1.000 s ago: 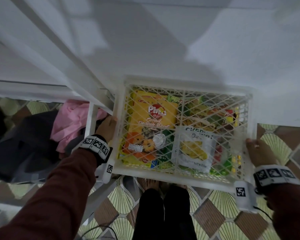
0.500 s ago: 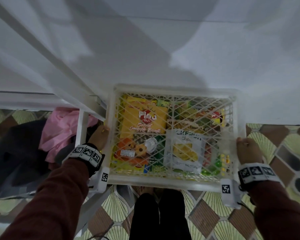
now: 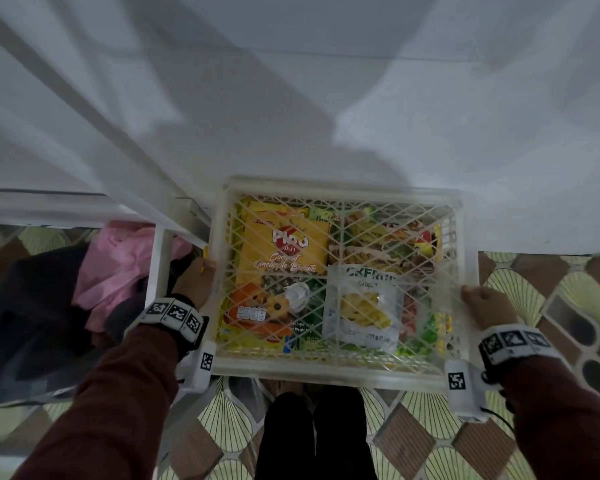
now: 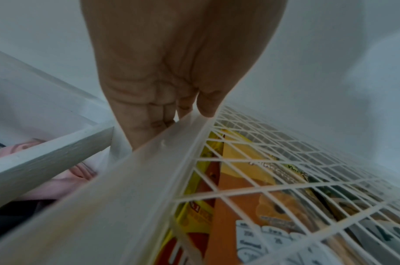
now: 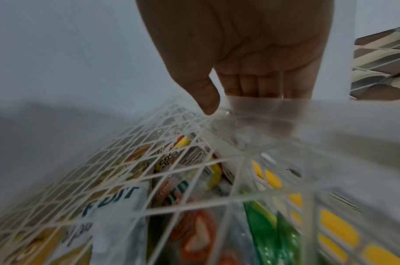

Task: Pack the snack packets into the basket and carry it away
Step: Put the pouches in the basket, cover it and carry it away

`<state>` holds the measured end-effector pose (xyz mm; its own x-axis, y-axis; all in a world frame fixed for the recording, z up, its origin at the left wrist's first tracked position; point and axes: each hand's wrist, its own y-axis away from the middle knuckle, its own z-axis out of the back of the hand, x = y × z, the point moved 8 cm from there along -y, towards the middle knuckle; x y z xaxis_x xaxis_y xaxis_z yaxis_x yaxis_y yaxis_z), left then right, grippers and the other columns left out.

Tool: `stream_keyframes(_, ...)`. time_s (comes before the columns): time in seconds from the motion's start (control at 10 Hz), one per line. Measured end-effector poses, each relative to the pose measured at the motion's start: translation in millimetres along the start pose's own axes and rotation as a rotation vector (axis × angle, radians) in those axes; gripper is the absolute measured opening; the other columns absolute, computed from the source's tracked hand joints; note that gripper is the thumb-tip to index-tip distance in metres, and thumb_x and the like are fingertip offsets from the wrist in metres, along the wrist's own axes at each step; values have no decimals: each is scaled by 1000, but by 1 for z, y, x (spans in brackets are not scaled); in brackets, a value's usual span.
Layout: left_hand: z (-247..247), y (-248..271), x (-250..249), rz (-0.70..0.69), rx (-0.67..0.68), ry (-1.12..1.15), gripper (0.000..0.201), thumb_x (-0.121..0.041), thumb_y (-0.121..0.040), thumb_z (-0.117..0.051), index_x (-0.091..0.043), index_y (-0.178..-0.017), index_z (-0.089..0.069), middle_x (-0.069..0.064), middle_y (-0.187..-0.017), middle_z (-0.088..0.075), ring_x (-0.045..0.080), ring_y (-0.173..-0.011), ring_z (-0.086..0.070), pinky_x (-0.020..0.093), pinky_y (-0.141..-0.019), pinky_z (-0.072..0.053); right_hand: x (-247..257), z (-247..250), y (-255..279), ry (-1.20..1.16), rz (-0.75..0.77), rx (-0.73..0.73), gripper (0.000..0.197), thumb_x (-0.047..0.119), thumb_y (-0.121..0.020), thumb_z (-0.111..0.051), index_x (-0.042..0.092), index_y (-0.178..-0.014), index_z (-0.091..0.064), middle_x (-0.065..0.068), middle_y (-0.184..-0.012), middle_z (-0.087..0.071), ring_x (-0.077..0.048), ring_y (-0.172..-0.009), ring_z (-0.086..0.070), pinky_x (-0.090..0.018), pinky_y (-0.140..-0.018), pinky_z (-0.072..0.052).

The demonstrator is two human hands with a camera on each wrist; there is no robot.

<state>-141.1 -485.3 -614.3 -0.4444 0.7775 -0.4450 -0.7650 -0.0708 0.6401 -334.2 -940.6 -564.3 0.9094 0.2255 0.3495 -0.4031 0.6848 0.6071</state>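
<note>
Head view: left hand [image 3: 194, 278] grips the left rim of the white lattice basket [image 3: 340, 369], right hand [image 3: 486, 303] grips the right rim; fingers curled under, thumbs on top. Basket sits half over the near edge of a white table [image 3: 361, 98], near half out over patterned floor tiles [image 3: 541, 282]. Snack packets inside: yellow biscuit packet [image 3: 284, 258] reads "Coconut Pineapple Biscuits", brand word blurred; white chips pouch [image 3: 364, 306] reads "...CKFRUI...", rest cut off. Right wrist view shows "Coco" on another pack [image 5: 169, 162]. Pink cloth [image 3: 118, 268] lies left of the basket, below the table frame [image 3: 161, 258].
</note>
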Motion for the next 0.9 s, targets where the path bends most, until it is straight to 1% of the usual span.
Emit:
stream_keyframes(0.1,2,0,0,4,14,-25,37,-26,-100,-32,-1,-123,-48,25,-120,-54,37,-106,-53,40,-91,-41,3,-2,0,-40,30,2,56,36,-87,-48,-16,-106,-59,-32,-109,-59,-40,-98,-54,-36,-79,-36)
stream_keyframes(0.2,2,0,1,-9,12,-21,38,-26,-100,-31,0,-123,-48,26,-121,-53,37,-107,-52,40,-91,-40,2,-2,-2,-61,38,-21,48,30,-92,-48,-14,-110,-57,-31,-114,-57,-42,-107,-52,-38,-87,-38)
stream_keyframes(0.3,1,3,1,-1,12,-35,39,-27,-100,-30,-2,-125,-47,25,-124,-51,36,-110,-51,38,-93,-38,4,-3,-1,-55,30,-28,46,26,-94,-46,-15,-112,-55,-33,-117,-55,-42,-110,-51,-38,-89,-37)
stream_keyframes(0.4,0,2,4,10,19,-6,39,-28,-100,-30,-2,-124,-48,23,-124,-52,36,-111,-51,38,-94,-38,11,-6,4,-25,64,42,56,30,-92,-38,-21,-109,-54,-37,-109,-56,-45,-107,-52,-39,-84,-38)
stream_keyframes(0.5,0,3,4,28,20,44,40,-26,-100,-31,1,-124,-48,25,-125,-52,36,-112,-50,38,-96,-38,4,-8,0,-66,54,17,58,35,-86,-46,-19,-106,-54,-31,-96,-56,-44,-100,-55,-38,-78,-38)
stream_keyframes(0.6,-2,6,6,55,5,56,41,-21,-101,-29,4,-129,-45,23,-132,-47,34,-121,-45,33,-99,-33,-9,-14,-2,-3,7,-11,46,29,-97,-41,-6,-127,-40,-33,-115,-53,-44,-108,-52,-41,-86,-39)
stream_keyframes(0.7,1,13,4,65,-44,84,39,-19,-100,-30,4,-127,-46,24,-131,-46,34,-118,-45,31,-94,-34,-11,-16,4,41,-6,-8,57,27,-97,-40,3,-144,-18,-31,-132,-45,-45,-118,-47,-45,-95,-37)
stream_keyframes(0.8,6,17,8,47,-93,111,37,-22,-97,-38,2,-122,-51,23,-122,-51,37,-111,-51,35,-90,-39,-15,-10,7,86,10,-64,71,29,-95,-44,7,-148,-3,-29,-145,-29,-43,-132,-32,-49,-106,-28)
stream_keyframes(0.9,17,24,3,-42,-163,70,35,-25,-94,-42,0,-112,-58,23,-112,-59,39,-102,-56,42,-88,-46,-7,-1,23,160,68,-114,74,31,-93,-48,6,-148,-4,-25,-149,-22,-39,-136,-24,-49,-109,-23)
